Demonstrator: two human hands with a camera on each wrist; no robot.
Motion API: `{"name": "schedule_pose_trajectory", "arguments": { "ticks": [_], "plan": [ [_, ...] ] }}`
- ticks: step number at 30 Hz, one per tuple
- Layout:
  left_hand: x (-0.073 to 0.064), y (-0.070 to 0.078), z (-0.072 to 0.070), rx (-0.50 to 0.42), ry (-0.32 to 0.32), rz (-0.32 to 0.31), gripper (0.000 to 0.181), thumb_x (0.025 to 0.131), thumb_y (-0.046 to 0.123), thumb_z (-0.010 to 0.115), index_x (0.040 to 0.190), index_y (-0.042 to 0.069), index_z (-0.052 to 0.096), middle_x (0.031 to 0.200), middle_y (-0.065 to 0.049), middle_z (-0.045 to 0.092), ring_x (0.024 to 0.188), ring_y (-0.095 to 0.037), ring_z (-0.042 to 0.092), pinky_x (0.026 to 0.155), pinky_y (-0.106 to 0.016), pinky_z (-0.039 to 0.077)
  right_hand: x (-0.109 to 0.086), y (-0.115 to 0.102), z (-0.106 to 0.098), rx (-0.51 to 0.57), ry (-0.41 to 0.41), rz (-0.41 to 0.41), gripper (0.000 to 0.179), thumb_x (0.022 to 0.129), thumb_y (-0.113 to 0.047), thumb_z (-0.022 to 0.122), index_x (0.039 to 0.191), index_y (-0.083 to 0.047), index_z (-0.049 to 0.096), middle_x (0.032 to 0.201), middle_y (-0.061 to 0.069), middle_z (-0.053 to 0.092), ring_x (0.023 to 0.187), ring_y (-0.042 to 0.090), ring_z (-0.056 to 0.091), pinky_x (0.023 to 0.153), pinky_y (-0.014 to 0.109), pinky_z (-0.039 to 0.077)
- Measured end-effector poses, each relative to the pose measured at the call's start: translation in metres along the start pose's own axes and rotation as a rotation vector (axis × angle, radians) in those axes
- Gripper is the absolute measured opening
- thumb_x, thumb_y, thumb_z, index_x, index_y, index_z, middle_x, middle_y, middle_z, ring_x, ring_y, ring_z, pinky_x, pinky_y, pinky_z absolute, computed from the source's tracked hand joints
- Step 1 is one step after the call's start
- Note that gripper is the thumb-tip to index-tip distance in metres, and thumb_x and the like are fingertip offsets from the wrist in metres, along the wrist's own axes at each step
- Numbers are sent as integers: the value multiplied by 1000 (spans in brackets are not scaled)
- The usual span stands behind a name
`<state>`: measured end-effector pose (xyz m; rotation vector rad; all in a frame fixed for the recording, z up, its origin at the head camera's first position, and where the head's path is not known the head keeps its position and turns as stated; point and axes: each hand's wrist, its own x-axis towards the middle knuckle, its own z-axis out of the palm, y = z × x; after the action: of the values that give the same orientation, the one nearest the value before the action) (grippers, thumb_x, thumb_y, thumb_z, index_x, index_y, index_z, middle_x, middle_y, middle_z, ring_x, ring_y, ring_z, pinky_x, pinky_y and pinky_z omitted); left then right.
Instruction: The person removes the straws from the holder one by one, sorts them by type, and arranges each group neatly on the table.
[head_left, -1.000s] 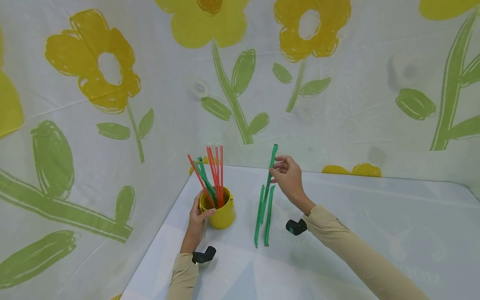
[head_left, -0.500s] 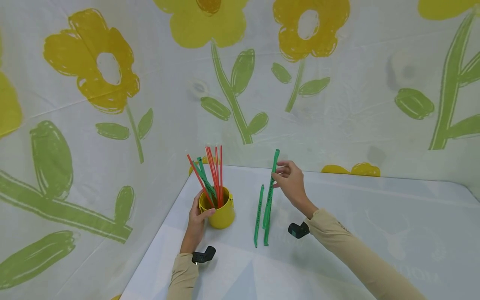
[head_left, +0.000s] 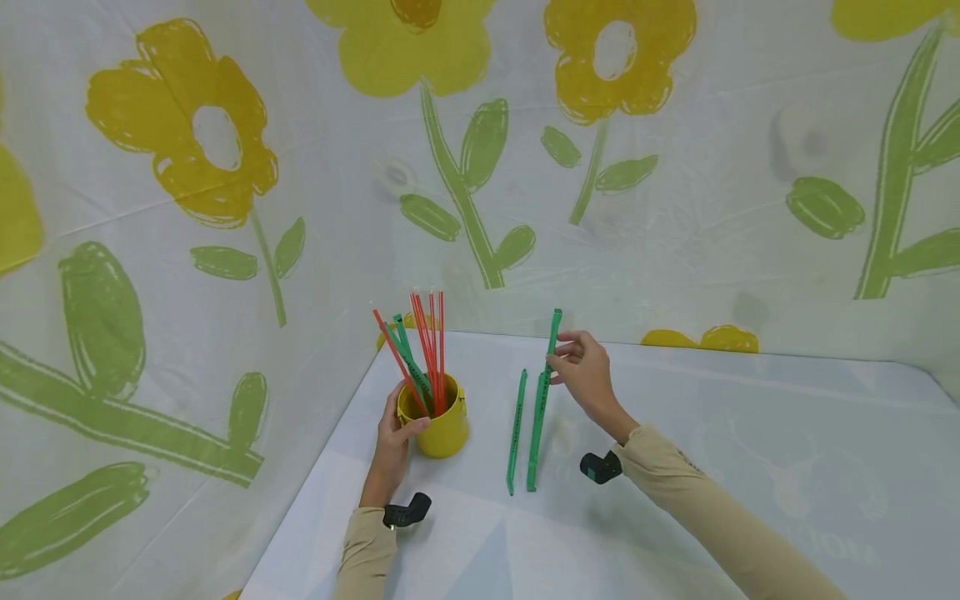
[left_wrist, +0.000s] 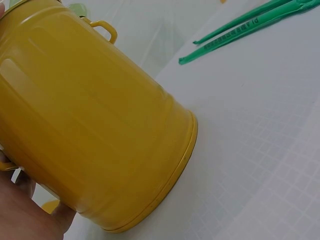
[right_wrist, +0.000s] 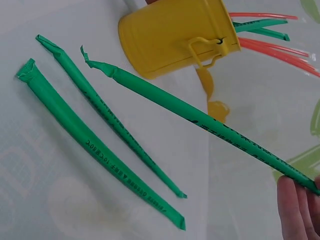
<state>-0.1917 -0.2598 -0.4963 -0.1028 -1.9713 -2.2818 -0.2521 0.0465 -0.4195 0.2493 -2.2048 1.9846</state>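
My right hand (head_left: 588, 371) pinches a slender green-wrapped straw (right_wrist: 170, 108) above the white worktop (head_left: 465, 533), near two matching straws (right_wrist: 95, 149); my left hand (head_left: 393, 439) grips the yellow metal pail (head_left: 444, 435). I'd judge this a laying-out step, next calling for lowering the straw alongside, then letting go.

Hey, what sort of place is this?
Likely a staged tabletop recording corner: a flower-printed backdrop stands along two sides of a pale table, and black devices sit at both wrists.
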Motion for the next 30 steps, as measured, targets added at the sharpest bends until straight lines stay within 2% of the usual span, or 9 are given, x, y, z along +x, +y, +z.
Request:
{"name": "schedule_pose_trajectory", "arguments": {
  "ticks": [8,11,21,30],
  "plan": [
    [-7,17,7,19,-28,-1,69,88,0,53,149,15,23,144,-7,31,129,-21,31,107,-29,27,-2,7,-3,-29,1,19,34,87,-4,63,118,1,52,97,19,60,83,31,65,59,31,56],
    [-8,19,8,15,-29,4,69,88,0,53,148,15,23,144,-8,31,128,-21,31,106,-27,28,-3,9,-3,-46,4,41,35,87,-5,63,120,1,52,99,19,60,84,31,65,60,31,56],
    [-1,-2,-1,-15,-3,17,71,88,2,56,149,18,24,145,-6,31,129,-21,30,105,-24,29,-4,16,-6,-69,6,82,36,87,-6,63,120,1,52,100,19,61,84,28,65,61,29,56],
    [1,-8,-2,-19,4,35,69,86,4,58,146,22,29,143,-3,34,128,-20,32,105,-26,29,-3,24,-9,-97,21,144,34,87,-8,64,119,-1,52,101,18,61,83,26,65,61,30,56]
  ]
}}
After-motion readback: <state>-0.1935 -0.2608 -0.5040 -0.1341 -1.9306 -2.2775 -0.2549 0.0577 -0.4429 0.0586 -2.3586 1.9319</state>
